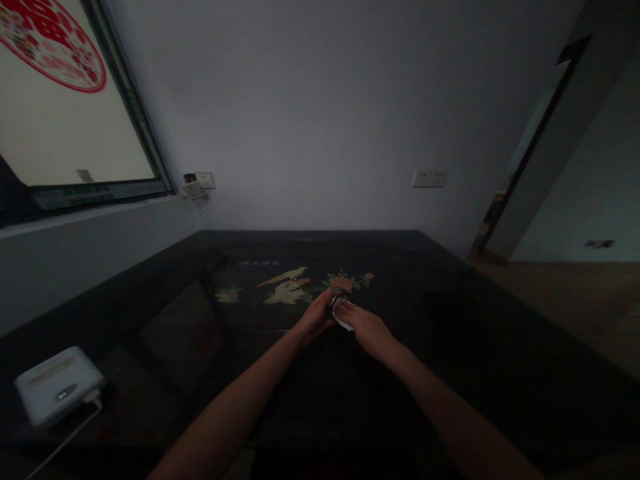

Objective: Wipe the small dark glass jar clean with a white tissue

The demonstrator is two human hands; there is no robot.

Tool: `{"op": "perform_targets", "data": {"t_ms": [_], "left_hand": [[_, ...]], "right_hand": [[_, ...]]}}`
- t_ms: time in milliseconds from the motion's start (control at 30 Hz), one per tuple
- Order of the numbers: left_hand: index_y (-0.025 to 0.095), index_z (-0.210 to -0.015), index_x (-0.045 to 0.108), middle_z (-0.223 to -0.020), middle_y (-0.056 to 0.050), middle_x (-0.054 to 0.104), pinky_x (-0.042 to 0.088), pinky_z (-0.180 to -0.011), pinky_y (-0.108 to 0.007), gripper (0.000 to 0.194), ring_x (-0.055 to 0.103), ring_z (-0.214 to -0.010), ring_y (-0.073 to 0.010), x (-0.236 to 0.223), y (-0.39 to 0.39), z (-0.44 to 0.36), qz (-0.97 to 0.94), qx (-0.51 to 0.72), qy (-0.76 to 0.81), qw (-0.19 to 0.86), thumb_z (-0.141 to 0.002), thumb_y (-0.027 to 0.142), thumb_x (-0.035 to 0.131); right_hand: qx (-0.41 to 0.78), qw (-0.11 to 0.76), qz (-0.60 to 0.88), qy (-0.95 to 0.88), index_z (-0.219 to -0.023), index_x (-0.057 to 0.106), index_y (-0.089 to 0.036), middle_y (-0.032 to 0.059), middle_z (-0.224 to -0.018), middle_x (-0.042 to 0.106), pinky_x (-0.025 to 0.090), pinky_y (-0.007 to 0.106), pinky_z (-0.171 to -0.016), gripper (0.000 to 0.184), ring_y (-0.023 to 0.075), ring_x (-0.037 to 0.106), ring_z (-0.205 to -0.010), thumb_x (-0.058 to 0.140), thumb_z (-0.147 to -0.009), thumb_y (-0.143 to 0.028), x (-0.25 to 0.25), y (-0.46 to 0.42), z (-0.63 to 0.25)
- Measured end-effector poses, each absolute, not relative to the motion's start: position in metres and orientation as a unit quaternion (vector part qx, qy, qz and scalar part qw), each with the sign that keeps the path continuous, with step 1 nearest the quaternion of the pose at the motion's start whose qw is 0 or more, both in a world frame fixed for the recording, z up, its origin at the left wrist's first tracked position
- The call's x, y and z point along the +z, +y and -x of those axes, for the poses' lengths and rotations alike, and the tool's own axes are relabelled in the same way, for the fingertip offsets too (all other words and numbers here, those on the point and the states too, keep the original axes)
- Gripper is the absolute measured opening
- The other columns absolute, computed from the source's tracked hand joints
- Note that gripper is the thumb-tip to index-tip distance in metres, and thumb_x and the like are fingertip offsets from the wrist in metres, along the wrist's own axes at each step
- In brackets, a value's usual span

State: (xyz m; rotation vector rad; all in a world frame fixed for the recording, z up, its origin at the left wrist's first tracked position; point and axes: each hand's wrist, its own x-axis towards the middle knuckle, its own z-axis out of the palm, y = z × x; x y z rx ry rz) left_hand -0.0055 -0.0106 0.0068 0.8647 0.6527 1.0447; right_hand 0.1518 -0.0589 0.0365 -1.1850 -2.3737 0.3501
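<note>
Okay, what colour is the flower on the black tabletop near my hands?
The flower is orange-pink with green leaves, best seen in the head view.

We reach both forearms (250, 400) in over the black table (310, 393), angled together toward its middle. Our left hand (314, 316) curls inward there; our right hand (369, 328) (back facing up) sits close beside it above the table, fingers bent.

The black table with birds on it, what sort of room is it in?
Probably one in a home, with a bird picture on the table, a red decoration on the window and wall sockets.
</note>
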Motion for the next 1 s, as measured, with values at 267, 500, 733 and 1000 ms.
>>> {"op": "perform_targets", "data": {"t_ms": [267, 500, 733, 1000], "left_hand": [[0.018, -0.105, 0.062, -0.094, -0.007, 0.067, 0.048, -0.067, -0.027, 0.041, 0.063, -0.080, -0.0184, 0.005, -0.009, 0.005, -0.391, 0.472, 0.307, 0.728, -0.080, 0.050, 0.061], [0.016, -0.101, 0.062, -0.088, -0.006, 0.066, 0.047, -0.063, -0.026, 0.039, 0.061, -0.073, -0.0169, 0.011, -0.012, 0.006, -0.392, 0.476, 0.304, 0.726, -0.081, 0.050, 0.060], [0.016, -0.101, 0.062, -0.089, -0.007, 0.066, 0.048, -0.065, -0.026, 0.040, 0.061, -0.073, -0.0165, 0.014, -0.015, 0.005, -0.391, 0.478, 0.291, 0.731, -0.083, 0.050, 0.058], [0.018, -0.106, 0.061, -0.099, -0.008, 0.066, 0.049, -0.069, -0.027, 0.039, 0.063, -0.085, -0.0189, 0.009, -0.011, 0.006, -0.392, 0.472, 0.293, 0.733, -0.082, 0.048, 0.059]], "right_hand": [[0.142, 0.254, 0.434, -0.853, -0.129, 0.055, -0.024, 0.0034, -0.138, 0.052, 0.031, 0.040, -0.111, 0.054, 0.0188, 0.042, -0.132, 0.037, -0.083, -0.003, 0.028, -0.060, -0.149], [0.432, 0.329, 0.396, -0.740, -0.126, 0.057, -0.019, 0.0065, -0.121, 0.064, 0.053, 0.039, -0.084, 0.056, 0.0230, 0.064, -0.100, 0.039, -0.075, -0.004, 0.025, -0.059, -0.139], [0.459, 0.339, 0.418, -0.706, -0.125, 0.056, -0.017, 0.0068, -0.120, 0.064, 0.054, 0.036, -0.081, 0.056, 0.0213, 0.063, -0.098, 0.039, -0.074, -0.002, 0.020, -0.056, -0.138], [0.132, 0.238, 0.446, -0.853, -0.125, 0.058, -0.025, 0.0069, -0.139, 0.051, 0.035, 0.045, -0.106, 0.046, 0.0249, 0.041, -0.132, 0.040, -0.087, -0.007, 0.038, -0.064, -0.145]]}}
